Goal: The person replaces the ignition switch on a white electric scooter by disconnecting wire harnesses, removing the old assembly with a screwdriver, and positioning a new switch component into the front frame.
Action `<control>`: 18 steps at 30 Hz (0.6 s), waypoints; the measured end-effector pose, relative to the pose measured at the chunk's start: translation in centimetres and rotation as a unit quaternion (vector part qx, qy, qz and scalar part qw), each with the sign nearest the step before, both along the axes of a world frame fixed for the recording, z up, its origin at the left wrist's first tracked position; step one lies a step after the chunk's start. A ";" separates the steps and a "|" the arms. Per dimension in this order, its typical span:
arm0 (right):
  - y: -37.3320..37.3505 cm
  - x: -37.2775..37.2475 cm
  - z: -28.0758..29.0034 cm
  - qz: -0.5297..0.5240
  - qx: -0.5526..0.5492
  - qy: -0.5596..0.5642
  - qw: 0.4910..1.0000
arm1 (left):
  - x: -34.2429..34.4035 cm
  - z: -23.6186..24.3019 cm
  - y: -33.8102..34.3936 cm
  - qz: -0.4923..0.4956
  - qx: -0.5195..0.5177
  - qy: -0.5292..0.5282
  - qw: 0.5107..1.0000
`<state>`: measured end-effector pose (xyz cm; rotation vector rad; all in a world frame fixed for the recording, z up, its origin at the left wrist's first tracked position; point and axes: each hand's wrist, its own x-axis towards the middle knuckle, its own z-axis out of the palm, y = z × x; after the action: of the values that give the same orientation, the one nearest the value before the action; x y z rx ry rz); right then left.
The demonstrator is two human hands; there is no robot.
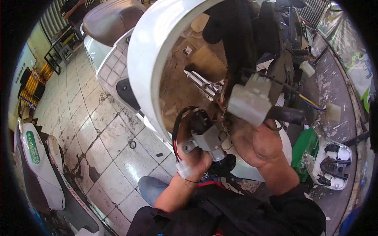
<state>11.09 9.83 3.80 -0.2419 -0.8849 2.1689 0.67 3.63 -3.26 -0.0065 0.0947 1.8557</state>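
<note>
My left hand [201,160] reaches up behind a grey metal lock body [210,141] with black ends, which looks like an ignition lock. The lock hides most of its fingers, and I cannot tell whether the hand grips it. Red and black wires run down beside it to a small white connector [184,170] at my left wrist. My right hand [252,143] is just below a larger whitish plastic connector block [251,100]; its fingertips are hidden behind the block and nearby parts. Both hands are at the opening of a curved white scooter panel [146,59].
A brown scooter seat [112,21] stands beyond the panel. Another white scooter [41,165] is at left. A ring [132,144] and a small black piece [159,155] lie on the tiled floor [118,165]. At right, a white lamp-like part [330,161] lies on a grey surface [327,106].
</note>
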 end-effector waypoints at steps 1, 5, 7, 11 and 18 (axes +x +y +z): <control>-0.3 -0.1 -0.3 0.001 -0.003 0.028 1.000 | 0.3 -0.5 -0.2 -0.019 0.012 0.000 1.000; -1.6 -0.4 0.6 -0.129 0.047 -0.040 0.990 | 0.4 -2.7 -0.5 -0.058 -0.019 0.007 0.998; -1.8 0.4 1.0 -0.141 0.019 -0.085 0.986 | 0.8 -3.6 -1.1 -0.084 -0.013 -0.001 0.996; -1.5 2.1 1.9 -0.082 -0.022 -0.069 0.994 | 0.7 -2.8 -1.5 -0.159 -0.045 0.024 0.986; -2.5 1.0 2.8 -0.062 -0.011 -0.096 0.993 | 1.2 -1.2 -2.2 -0.158 -0.050 0.103 0.981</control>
<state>12.14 7.33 6.56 -0.5109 -0.9265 2.0654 1.87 1.47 -4.50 0.1251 0.3164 1.5273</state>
